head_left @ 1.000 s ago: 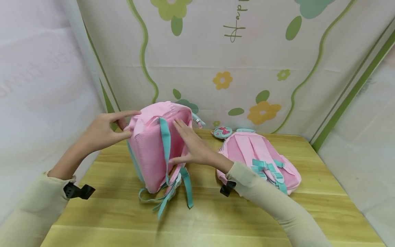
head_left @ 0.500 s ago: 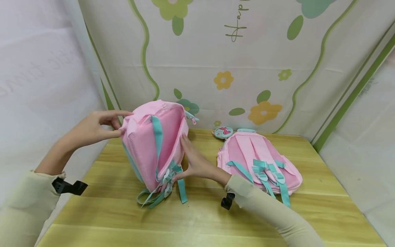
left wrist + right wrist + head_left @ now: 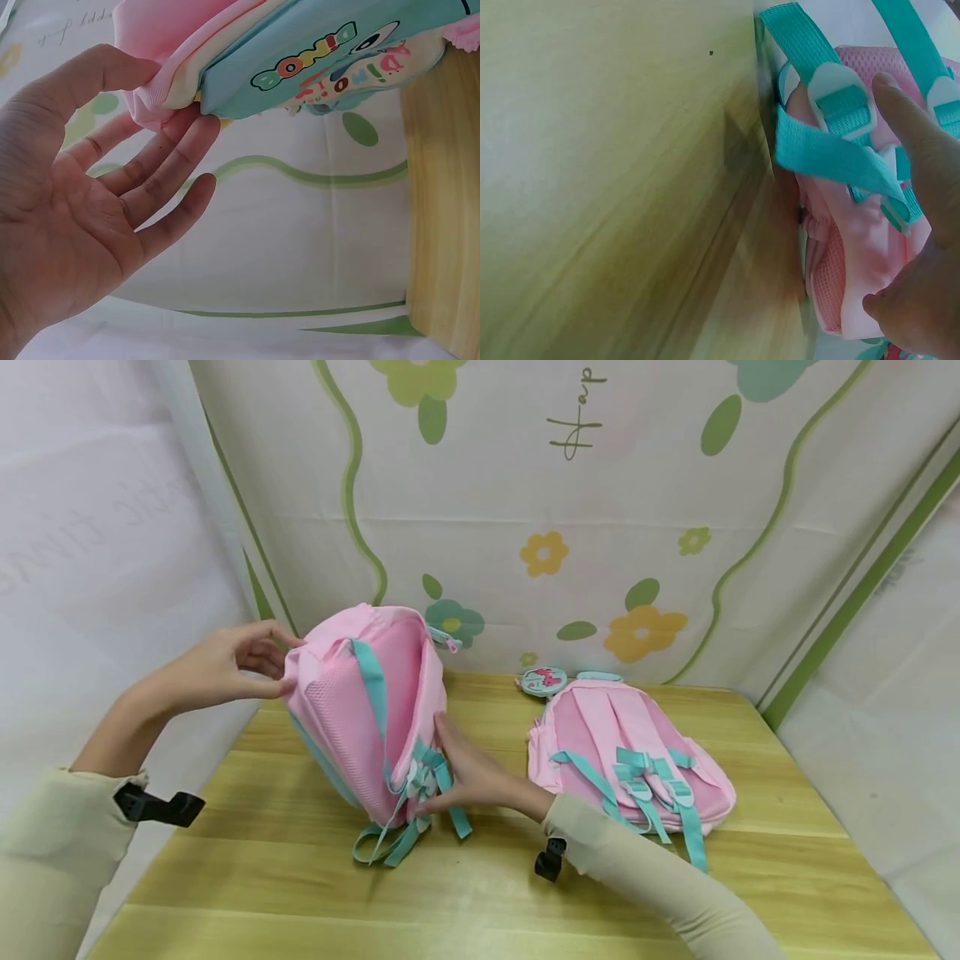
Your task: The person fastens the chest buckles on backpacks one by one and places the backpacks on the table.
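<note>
A pink backpack [image 3: 330, 718] stands tilted at the left of the table, with its padded back and teal straps toward me. My left hand [image 3: 217, 664] pinches its left upper edge between thumb and fingers. In the left wrist view, the bag's teal front panel [image 3: 300, 75] carries colourful "DINO" lettering. Lower on the right side, my right hand [image 3: 476, 777] lies against the shoulder strap, thumb and fingers spread apart. In the right wrist view, a white buckle [image 3: 844, 97] with teal webbing shows beside that hand. Loose teal strap ends [image 3: 397, 843] hang down to the tabletop.
A second pink backpack [image 3: 570, 722] lies flat at the right, straps up, with a round teal charm [image 3: 543, 682] at its top. The wooden table [image 3: 480, 902] meets a flower-printed cloth [image 3: 465, 552] behind, and more cloth hangs on both sides.
The backpack has shifted left and leans more that way, the left hand moving with it. My right hand has slid from the back panel down to the strap and buckles.
</note>
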Tool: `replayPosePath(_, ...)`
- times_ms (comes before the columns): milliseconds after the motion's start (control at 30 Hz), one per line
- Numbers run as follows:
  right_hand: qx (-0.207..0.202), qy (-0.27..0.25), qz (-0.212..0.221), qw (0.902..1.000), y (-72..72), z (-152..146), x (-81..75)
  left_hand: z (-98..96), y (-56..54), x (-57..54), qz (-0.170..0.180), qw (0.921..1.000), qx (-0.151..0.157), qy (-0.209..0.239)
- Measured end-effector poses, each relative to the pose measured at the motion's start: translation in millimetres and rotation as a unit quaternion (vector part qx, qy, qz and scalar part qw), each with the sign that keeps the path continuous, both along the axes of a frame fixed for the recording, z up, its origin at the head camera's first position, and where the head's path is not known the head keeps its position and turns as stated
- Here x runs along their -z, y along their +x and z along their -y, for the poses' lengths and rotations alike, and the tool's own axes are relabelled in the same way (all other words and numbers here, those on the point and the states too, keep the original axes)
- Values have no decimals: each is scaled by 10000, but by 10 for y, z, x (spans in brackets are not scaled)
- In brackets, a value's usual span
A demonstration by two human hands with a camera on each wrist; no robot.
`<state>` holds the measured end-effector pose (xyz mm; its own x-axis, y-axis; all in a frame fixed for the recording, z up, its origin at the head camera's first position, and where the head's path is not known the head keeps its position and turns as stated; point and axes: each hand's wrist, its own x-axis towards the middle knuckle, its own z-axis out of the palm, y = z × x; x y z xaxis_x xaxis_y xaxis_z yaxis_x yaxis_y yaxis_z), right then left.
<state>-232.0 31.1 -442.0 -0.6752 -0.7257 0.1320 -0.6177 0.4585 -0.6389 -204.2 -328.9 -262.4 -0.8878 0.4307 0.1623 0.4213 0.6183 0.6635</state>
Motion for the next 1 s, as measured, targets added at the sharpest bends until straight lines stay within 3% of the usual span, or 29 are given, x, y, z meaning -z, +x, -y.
replayPosePath(233,-247,-437,226,9985,-11,-14,45,44,-10,44,225,9995,120,175)
replayPosePath(533,-168,-433,522,9976,-19,-46,89,143,-49,213,349,9987,121,344)
replayPosePath(733,137,-17,865,9962,-10,-142,84,200,-76,357,471,9982,18,362)
replayPosePath(1000,314,411,693,9963,-21,-242,45,257,-103,552,790,9948,74,635)
